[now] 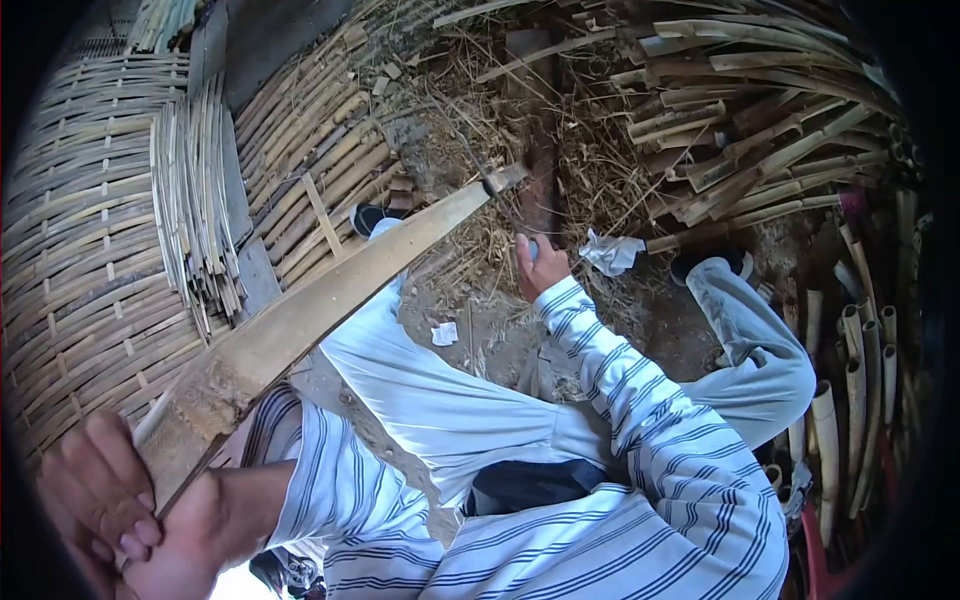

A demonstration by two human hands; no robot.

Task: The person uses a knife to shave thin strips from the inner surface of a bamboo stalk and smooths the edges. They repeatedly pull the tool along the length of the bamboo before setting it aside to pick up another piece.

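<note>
My left hand [105, 485], at the lower left, is closed around the near end of a long split bamboo slat [330, 280]. The slat slants up and away to the right, with a rough, fibrous patch close to my fingers. Near its far end my right hand [540, 268] grips the bluish handle of a hand tool [533, 248]. A long, thin, dark blade seems to run from that handle across the slat's end; its exact kind I cannot make out. White crumpled plastic [612, 252] lies just right of my right hand.
Woven bamboo panels [80, 230] and a bundle of thin strips [195, 200] lie on the left. Split bamboo lengths [760, 120] are piled at upper right, and bamboo poles [855, 370] stand at right. Shavings [600, 130] and a paper scrap [445, 333] litter the ground.
</note>
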